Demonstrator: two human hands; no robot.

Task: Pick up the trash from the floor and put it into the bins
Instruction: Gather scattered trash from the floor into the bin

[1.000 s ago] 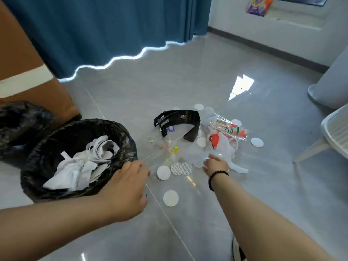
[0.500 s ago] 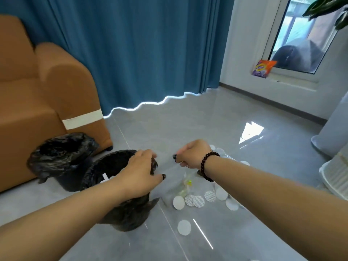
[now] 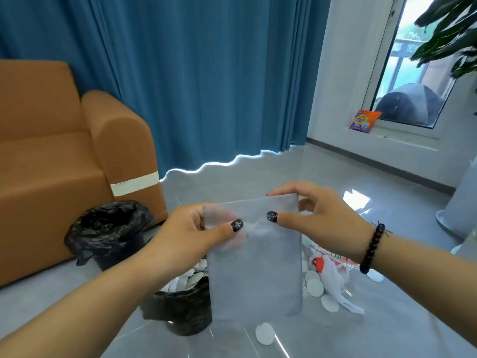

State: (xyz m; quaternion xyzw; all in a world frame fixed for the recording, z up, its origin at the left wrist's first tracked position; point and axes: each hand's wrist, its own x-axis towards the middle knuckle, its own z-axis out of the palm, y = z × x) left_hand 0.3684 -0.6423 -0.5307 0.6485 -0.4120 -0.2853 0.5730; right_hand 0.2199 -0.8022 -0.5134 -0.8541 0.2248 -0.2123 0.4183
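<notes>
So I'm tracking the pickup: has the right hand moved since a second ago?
Yes. The right hand has risen from the trash pile on the floor and now pinches the translucent bag's top edge, above the near bin.

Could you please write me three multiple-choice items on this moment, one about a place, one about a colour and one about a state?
1. Where does the far bin stand?
A. beside the sofa
B. under the window
C. on the white chair

2. What colour are the liners of both bins?
A. blue
B. black
C. white

3. How is the translucent plastic bag held?
A. lying flat on the floor
B. pinched at its top edge by the left hand and the right hand
C. hanging from the left hand alone

Key: 1 A, the bin sits right at the sofa's arm. 2 B, the far bin and the near bin both wear black liners. 3 B, thumbs and fingers of both hands grip the upper edge.
</notes>
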